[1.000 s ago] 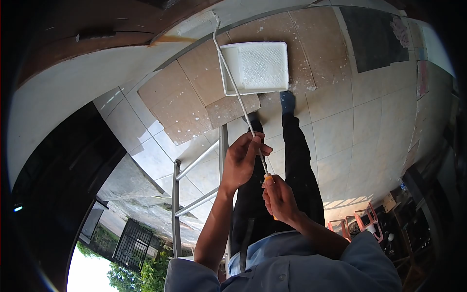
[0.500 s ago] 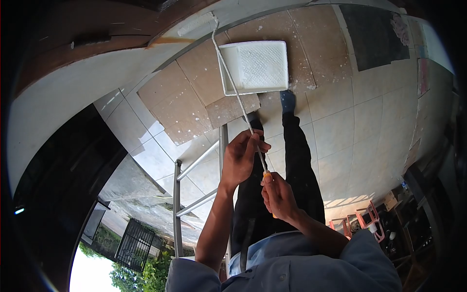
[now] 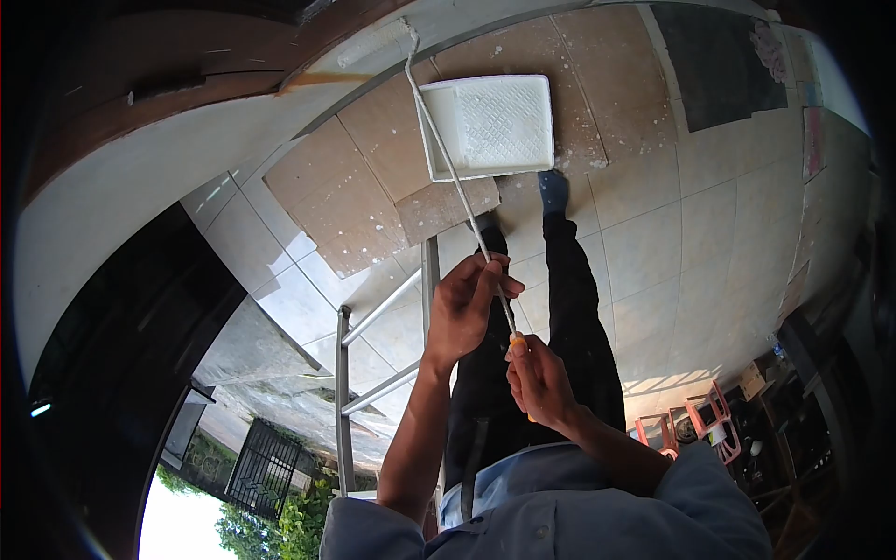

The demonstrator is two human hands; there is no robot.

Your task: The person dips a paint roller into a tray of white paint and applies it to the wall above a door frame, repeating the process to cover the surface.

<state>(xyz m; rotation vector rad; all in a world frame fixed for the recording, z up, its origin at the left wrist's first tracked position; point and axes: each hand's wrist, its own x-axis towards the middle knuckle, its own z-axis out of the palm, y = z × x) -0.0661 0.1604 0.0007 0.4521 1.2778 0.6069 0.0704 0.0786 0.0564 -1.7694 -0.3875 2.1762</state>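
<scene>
A long paint roller (image 3: pixel 455 177) runs from my hands up to the wall, its thin rod coated in pale paint. Its white roller head (image 3: pixel 371 49) lies against the white wall (image 3: pixel 233 117) at the top and is hard to tell from it. My left hand (image 3: pixel 464 303) is closed around the middle of the rod. Lower down, my right hand (image 3: pixel 541 381) grips the orange-yellow handle. Beneath the rod, a white paint tray (image 3: pixel 504 126) with a ribbed slope sits on cardboard, wet-looking with white paint.
Paint-spotted cardboard (image 3: pixel 350 201) covers the tiles by the wall. A metal ladder (image 3: pixel 343 401) stands beside my left arm. A dark sheet (image 3: pixel 714 70) lies at upper right, and reddish chairs (image 3: pixel 709 415) are at lower right. A dark doorway (image 3: pixel 131 336) opens on the left.
Both hands have shifted very slightly down and to the right along with the rod. The roller head stays at the wall, and the grips are the same.
</scene>
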